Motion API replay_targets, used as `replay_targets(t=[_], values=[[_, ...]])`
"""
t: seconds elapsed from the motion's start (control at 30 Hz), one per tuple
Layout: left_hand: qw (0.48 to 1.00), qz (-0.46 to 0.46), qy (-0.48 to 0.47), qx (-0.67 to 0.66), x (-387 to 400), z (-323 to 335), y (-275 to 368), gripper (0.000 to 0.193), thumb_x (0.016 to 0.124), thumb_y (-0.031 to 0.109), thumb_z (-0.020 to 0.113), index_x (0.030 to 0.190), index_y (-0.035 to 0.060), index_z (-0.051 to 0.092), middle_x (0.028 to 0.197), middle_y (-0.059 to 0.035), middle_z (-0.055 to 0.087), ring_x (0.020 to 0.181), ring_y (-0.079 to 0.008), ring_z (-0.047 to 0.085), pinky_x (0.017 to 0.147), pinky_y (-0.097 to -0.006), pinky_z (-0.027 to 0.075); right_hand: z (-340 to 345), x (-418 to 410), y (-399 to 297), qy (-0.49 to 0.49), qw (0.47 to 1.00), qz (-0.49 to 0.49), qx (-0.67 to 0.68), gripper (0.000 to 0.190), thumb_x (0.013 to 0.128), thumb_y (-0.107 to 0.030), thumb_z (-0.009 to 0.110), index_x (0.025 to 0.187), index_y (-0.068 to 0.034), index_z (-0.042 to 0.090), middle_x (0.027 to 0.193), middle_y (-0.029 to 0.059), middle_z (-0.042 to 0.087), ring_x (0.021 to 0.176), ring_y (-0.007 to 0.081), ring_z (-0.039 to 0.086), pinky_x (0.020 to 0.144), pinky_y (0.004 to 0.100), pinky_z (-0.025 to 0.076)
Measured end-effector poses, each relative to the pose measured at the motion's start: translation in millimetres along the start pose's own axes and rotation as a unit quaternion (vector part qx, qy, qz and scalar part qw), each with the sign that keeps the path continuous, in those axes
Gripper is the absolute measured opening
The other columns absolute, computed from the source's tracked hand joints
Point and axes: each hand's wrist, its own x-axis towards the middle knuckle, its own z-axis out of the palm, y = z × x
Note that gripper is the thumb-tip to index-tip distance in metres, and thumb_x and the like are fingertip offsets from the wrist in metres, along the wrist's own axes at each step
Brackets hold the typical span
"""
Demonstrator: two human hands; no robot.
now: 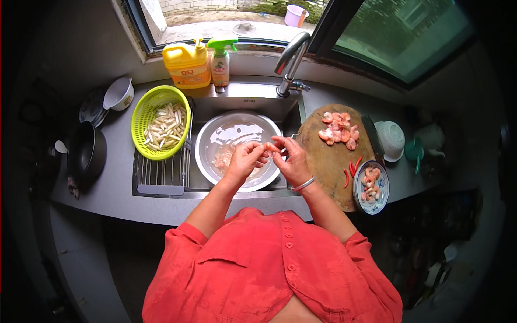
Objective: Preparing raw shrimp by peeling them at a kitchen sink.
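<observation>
Over a metal basin (202,169) standing in the sink, my left hand (245,158) and my right hand (294,160) meet at a pinkish-orange shrimp (269,148). Fingertips of both hands pinch it from either side. Water fills the basin, and pale pink scraps (223,158) that look like shrimp shells lie in it. To the right, a pile of shrimp (339,130) sits on a round wooden chopping board (319,169). A patterned oval dish (377,206) with more shrimp rests on the board's right edge, beside several red chilies (352,168).
A yellow-green colander (138,121) of pale cut strips stands over a rack (161,173) left of the basin. Behind are a yellow jug (185,64), a spray bottle (220,66) and the faucet (288,76). A knife (372,137) lies on the board beside an overturned bowl (391,139).
</observation>
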Motion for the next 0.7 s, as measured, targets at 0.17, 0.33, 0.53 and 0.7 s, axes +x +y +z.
replay_targets(t=[0.17,0.33,0.53,0.7], values=[[0.999,0.016,0.028,0.036,0,8,2,0.014,0.081,0.02,0.057,0.084,0.0063,0.058,0.076,-0.0016,0.06,0.066,-0.0069,0.055,0.056,-0.0185,0.044,2,-2,3,0.002,0.999,-0.034,-0.021,0.031,0.072,-0.003,0.056,0.103,-0.002,0.055,0.084,0.0084,0.054,0.069,0.0145,0.055,0.06,0.0231,0.046],[0.998,0.046,0.033,0.036,2,11,-4,0.014,0.08,0.018,0.058,0.084,0.0043,0.059,0.076,-0.0022,0.061,0.066,-0.0073,0.056,0.055,-0.0193,0.045,4,-3,6,-0.007,1.0,0.004,0.016,0.027,0.072,-0.003,0.054,0.099,-0.001,0.055,0.09,0.0118,0.056,0.076,0.0215,0.058,0.064,0.0273,0.049],[0.996,0.042,0.03,0.069,4,10,-6,0.014,0.08,0.017,0.057,0.082,0.0028,0.06,0.072,-0.0027,0.06,0.061,-0.0067,0.054,0.051,-0.0179,0.044,6,-6,8,0.001,0.999,0.038,0.032,0.025,0.074,-0.004,0.056,0.099,0.0,0.055,0.09,0.0126,0.061,0.077,0.0186,0.06,0.064,0.0278,0.049],[0.999,0.018,0.007,0.045,5,6,-9,0.015,0.08,0.017,0.056,0.08,0.002,0.06,0.069,-0.0022,0.059,0.055,-0.0058,0.051,0.049,-0.0174,0.042,5,-7,1,-0.001,0.998,-0.019,-0.053,0.026,0.073,-0.003,0.055,0.099,-0.001,0.056,0.093,0.0137,0.06,0.081,0.0247,0.059,0.067,0.0309,0.049]])
